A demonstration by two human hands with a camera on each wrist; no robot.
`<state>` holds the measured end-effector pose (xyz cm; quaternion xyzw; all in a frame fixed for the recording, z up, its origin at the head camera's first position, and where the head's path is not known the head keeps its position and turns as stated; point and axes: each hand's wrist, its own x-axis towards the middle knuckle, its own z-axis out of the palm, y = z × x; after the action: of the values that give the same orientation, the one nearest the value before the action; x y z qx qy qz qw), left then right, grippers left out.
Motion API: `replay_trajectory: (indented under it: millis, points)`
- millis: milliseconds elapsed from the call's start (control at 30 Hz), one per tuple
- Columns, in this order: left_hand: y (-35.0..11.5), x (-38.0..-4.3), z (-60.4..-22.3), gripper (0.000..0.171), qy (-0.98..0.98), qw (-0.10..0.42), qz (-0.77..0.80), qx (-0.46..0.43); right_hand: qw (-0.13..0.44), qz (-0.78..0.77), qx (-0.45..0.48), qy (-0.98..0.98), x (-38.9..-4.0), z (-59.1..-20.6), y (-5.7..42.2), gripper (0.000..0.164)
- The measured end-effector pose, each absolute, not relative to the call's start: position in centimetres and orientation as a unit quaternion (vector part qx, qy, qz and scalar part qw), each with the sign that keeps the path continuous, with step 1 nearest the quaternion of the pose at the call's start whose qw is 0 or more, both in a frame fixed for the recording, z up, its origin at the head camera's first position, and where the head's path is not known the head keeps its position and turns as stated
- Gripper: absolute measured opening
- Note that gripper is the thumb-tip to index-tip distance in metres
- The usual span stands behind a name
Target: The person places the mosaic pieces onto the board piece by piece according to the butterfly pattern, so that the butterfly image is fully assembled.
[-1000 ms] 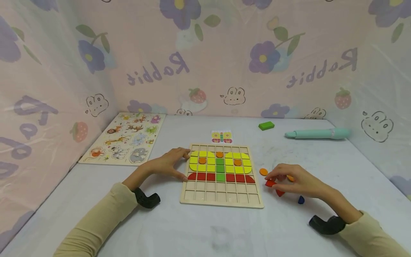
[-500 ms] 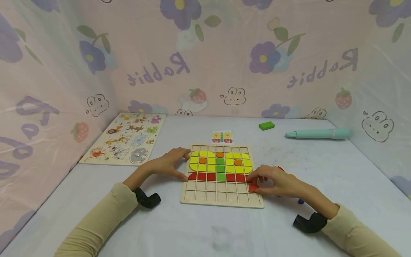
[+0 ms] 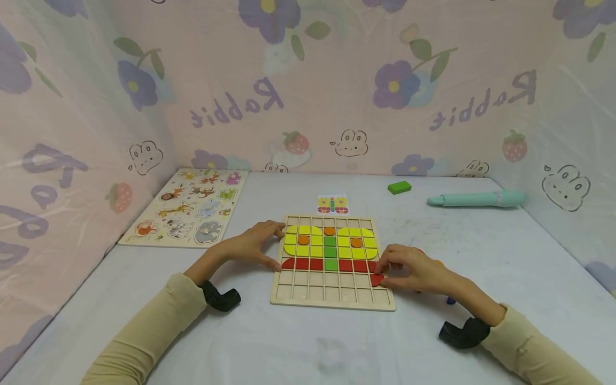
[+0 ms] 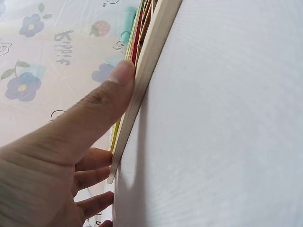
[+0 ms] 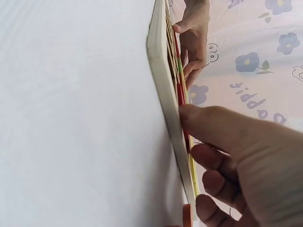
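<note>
A wooden grid board (image 3: pixel 315 294) lies mid-table, bearing yellow, red and green tiles and several orange discs. My left hand (image 3: pixel 252 246) steadies its left side, thumb and fingertips touching the edge, fingers fairly straight. In the left wrist view the thumb (image 4: pixel 102 99) rests along the board's side. Over the right edge, my right hand (image 3: pixel 416 270) pinches a red tile (image 3: pixel 376 280) with a rounded corner between thumb and fingers, just below the row of red tiles. In the right wrist view the thumb (image 5: pixel 213 125) is right at the red tiles on the board's edge.
A small butterfly pattern card (image 3: pixel 332 205) lies behind the board. An animal puzzle (image 3: pixel 166 244) is at the back left. A green block (image 3: pixel 399 187) and a teal pen-shaped object (image 3: pixel 474 200) lie at the back right. A blue piece (image 3: pixel 451 300) shows beneath the right forearm.
My right hand has moved left from the loose pieces to the board's right side, carrying the red tile into the grid's right column. My left hand has stayed in place.
</note>
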<state>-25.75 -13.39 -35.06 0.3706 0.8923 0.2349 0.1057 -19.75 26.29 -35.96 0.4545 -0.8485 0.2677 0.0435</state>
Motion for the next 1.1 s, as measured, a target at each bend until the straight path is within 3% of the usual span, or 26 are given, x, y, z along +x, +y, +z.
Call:
replay_trajectory:
  millis: [233, 600, 933, 1100]
  points:
    - [-13.4, -26.0, -35.3, 0.073, 0.893, 0.106, 0.230, 0.371, 0.043, 0.283, 0.436, -0.854, -19.8, -35.5, 27.0, 0.026]
    - [-13.3, -25.8, -35.2, 0.073, 0.897, 0.111, 0.229, 0.361, 0.113, 0.272, 0.360, -0.885, -20.7, -34.1, 32.9, 0.035]
    - [-13.2, -25.8, -35.2, 0.075, 0.900, 0.111, 0.223, 0.358, 0.001, 0.270, 0.281, -0.921, -20.1, -34.7, 36.9, 0.035]
    - [-13.3, -25.9, -35.3, 0.076, 0.899, 0.108, 0.222, 0.362, -0.014, 0.269, 0.277, -0.922, -20.3, -35.0, 37.4, 0.030]
